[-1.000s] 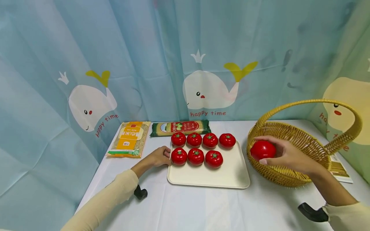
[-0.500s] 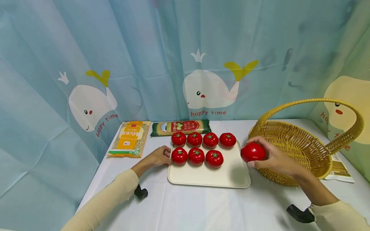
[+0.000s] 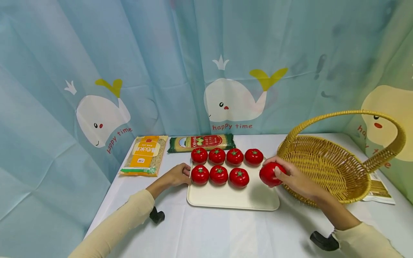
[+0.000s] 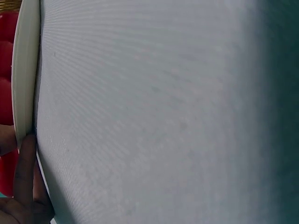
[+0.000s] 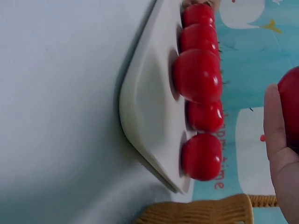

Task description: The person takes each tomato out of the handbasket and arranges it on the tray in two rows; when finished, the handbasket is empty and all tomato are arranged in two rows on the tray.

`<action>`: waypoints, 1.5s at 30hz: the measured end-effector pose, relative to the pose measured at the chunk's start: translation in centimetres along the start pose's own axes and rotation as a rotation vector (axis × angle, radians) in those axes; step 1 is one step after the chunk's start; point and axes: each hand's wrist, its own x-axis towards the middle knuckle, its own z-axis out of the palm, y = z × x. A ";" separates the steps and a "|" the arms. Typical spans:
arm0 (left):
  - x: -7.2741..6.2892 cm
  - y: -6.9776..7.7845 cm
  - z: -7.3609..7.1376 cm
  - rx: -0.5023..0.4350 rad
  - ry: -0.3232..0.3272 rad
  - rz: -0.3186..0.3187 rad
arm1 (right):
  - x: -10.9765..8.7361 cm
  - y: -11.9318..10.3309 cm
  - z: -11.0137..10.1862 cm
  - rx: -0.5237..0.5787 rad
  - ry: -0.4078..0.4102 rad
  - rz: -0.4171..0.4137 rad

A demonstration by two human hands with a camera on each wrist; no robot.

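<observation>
My right hand [image 3: 297,179] grips a red tomato [image 3: 270,175] above the right part of a cream tray [image 3: 222,199]. In the right wrist view that tomato [image 5: 290,107] is partly cut off, and it stands away from the tray. Two rows of red tomatoes with green tops [image 3: 239,177] lie on the tray, four behind and three in front. My left hand [image 3: 176,175] pinches the tray's left edge. The left wrist view shows its thumb [image 4: 6,139] over the rim and a finger [image 4: 25,168] along the outer side.
A yellow wicker basket [image 3: 317,168] with a tall handle stands right of the tray. A printed packet [image 3: 380,190] lies partly behind it. A green-ended pasta packet [image 3: 202,143] lies behind the tray. A bag of grain [image 3: 145,156] is at the left. Whale-print curtain [image 3: 180,71] encloses the table.
My right hand has brought the tomato leftward from over the basket's edge to above the tray's right side. My left hand has stayed at the tray's left edge.
</observation>
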 end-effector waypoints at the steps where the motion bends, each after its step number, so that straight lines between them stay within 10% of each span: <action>1: 0.0 0.0 0.0 -0.002 -0.001 -0.002 | 0.1 0.1 0.1 0.011 -0.005 -0.006; 45: 0.2 -0.1 0.0 0.017 0.007 -0.011 | 0.7 3.1 3.4 -0.058 0.074 0.113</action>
